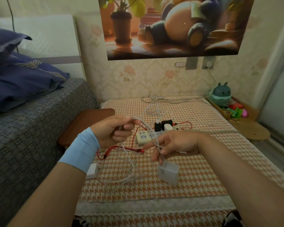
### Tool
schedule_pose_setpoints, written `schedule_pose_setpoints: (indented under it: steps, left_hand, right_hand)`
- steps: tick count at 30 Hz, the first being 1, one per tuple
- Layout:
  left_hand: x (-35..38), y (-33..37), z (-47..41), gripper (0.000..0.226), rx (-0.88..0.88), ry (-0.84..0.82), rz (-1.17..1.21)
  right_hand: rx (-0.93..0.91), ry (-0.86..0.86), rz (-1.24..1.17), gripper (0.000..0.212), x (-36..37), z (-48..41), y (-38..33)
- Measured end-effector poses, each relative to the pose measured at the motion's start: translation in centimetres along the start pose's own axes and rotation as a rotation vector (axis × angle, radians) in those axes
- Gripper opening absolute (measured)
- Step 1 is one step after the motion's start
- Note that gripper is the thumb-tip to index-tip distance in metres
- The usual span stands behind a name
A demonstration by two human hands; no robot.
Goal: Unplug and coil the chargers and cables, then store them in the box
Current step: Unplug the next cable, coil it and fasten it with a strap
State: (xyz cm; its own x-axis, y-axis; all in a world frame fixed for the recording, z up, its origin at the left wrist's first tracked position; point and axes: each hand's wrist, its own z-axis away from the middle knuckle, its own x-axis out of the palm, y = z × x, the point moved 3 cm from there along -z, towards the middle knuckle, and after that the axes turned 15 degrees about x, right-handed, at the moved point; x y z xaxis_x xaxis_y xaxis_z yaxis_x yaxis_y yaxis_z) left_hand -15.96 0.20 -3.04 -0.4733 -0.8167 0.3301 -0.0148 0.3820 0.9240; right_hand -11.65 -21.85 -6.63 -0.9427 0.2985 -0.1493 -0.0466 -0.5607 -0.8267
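cables (156, 108) tangle across the bench (203, 161) toward 12 o'clock, behind the power strip (147, 136). my left hand (116, 131), at 9 o'clock, grips the white cable (144, 124). my right hand (174, 145), at 3 o'clock, curls loose fingers round that cable, its white charger (168, 173) dangling toward 6 o'clock.
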Motion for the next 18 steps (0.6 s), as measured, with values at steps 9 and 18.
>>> schedule_pose_setpoints:
  steps: [9,18]
  left_hand:
    - [-3.2,-3.4,-1.4,0.037,0.109,0.493,-0.072]
    - [-3.3,-4.2,-3.2,0.036,-0.032,0.315,-0.012]
  right_hand:
    - [-0.086,0.231,-0.118,0.013,-0.2,-2.8,0.7]
    - [0.126,0.530,-0.032,0.021,-2.8,-2.9,1.8]
